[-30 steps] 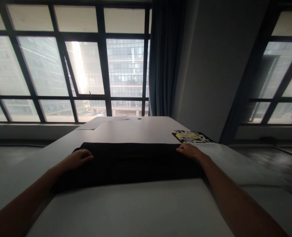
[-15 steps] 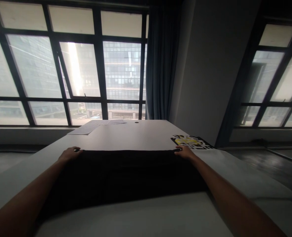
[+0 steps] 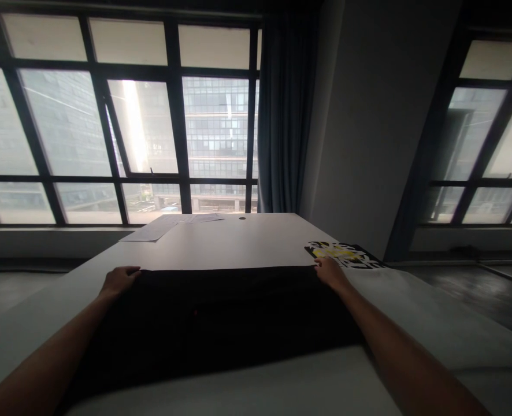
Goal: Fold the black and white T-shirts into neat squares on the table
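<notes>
A wide black cloth point(image 3: 221, 323) is stretched between my two hands over the white table point(image 3: 234, 242), its far edge nearly straight. At its far left corner my left hand point(image 3: 119, 281) is closed on the cloth. My right hand point(image 3: 330, 274) pinches the far right corner, close to a black, white and yellow patterned item point(image 3: 342, 254). A tiny red spot shows near the middle of the cloth. The cloth's near edge runs at a slant, lower on the left.
Sheets of paper point(image 3: 152, 229) lie at the table's far left. A small dark round spot point(image 3: 242, 218) is near the far edge. Behind stand windows, a blue curtain point(image 3: 284, 127) and a grey pillar point(image 3: 364, 127).
The view has shifted slightly. The fingers of my left hand look more folded over the cloth's corner, and a small red spot now shows on the cloth.
</notes>
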`<state>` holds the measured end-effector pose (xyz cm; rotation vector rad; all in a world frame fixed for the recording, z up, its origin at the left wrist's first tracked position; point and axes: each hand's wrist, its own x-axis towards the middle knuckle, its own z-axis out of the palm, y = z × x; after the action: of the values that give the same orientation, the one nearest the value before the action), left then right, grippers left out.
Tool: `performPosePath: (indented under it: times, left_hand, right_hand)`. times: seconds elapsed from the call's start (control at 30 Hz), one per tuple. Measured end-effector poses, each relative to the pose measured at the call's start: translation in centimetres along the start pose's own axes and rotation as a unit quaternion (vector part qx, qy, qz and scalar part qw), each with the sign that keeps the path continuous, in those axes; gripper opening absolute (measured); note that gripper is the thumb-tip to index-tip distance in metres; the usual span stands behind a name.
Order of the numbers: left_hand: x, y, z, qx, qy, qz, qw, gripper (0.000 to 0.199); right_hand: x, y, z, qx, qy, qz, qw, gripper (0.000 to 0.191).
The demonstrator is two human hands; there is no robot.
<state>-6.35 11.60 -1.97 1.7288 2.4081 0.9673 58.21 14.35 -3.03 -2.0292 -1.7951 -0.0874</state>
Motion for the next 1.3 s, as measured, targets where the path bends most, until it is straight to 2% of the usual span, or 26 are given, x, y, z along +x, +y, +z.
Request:
performPosePath:
  times: [0.07,0.13,0.2,0.27,0.37,0.53,0.7,0.8,0.9,1.03,1.1,1.2,1.3]
  left_hand:
    - [-0.9,1.2,-0.2,0.041,-0.016,0.009,0.999,0.04]
    - [-2.6,2.9,-0.6,0.119,-0.031,0.024,0.992,0.053]
    - [-5.2,4.6,-0.9,0.194,-0.062,0.06,0.977,0.064]
    - [-8.3,5.7,-1.1,0.212,-0.123,0.111,0.963,0.066]
    - [-13.2,5.4,-1.2,0.203,-0.202,0.126,0.95,0.065]
    - [-19.0,2.3,-1.7,0.23,-0.161,0.149,0.948,0.067]
    - [-21.4,0.8,-2.3,0.214,-0.196,0.101,0.952,0.066]
    - [-21.3,0.8,-2.4,0.197,-0.185,0.115,0.956,0.064]
    - [-19.7,0.9,-2.4,0.176,-0.182,0.151,0.956,0.063]
    - [-15.9,1.1,-1.7,0.158,-0.188,0.199,0.949,0.06]
    - [-13.6,1.5,-0.7,0.152,-0.194,0.217,0.945,0.059]
    - [-10.2,2.7,1.0,0.147,-0.212,0.237,0.937,0.06]
    - [-7.0,4.5,2.7,0.142,-0.24,0.261,0.924,0.06]
  right_hand:
    - [-1.0,-1.8,-0.9,-0.045,0.026,-0.036,0.998,0.037]
    - [-2.1,-3.8,-1.7,-0.047,0.01,-0.117,0.992,0.04]
    - [-3.4,-5.5,-2.2,-0.022,-0.043,-0.209,0.977,0.048]
    - [-4.6,-6.5,-1.9,-0.011,-0.12,-0.248,0.961,0.058]
    - [-5.9,-6.3,-0.6,-0.023,-0.207,-0.213,0.955,0.07]
    - [-6.1,-5.4,0.5,-0.017,-0.228,-0.194,0.954,0.073]
    - [-5.1,-5.7,-0.1,-0.032,-0.247,-0.177,0.952,0.082]
    - [-4.5,-5.6,0.2,-0.037,-0.238,-0.16,0.957,0.081]
    - [-3.9,-5.2,1.0,-0.041,-0.242,-0.142,0.959,0.078]
    - [-3.2,-5.3,1.6,-0.06,-0.235,-0.117,0.963,0.066]
    - [-2.7,-5.6,1.4,-0.076,-0.204,-0.11,0.97,0.057]
    - [-1.9,-6.1,0.9,-0.12,-0.136,-0.118,0.976,0.048]
    - [-0.9,-6.2,0.2,-0.153,-0.131,-0.132,0.971,0.038]
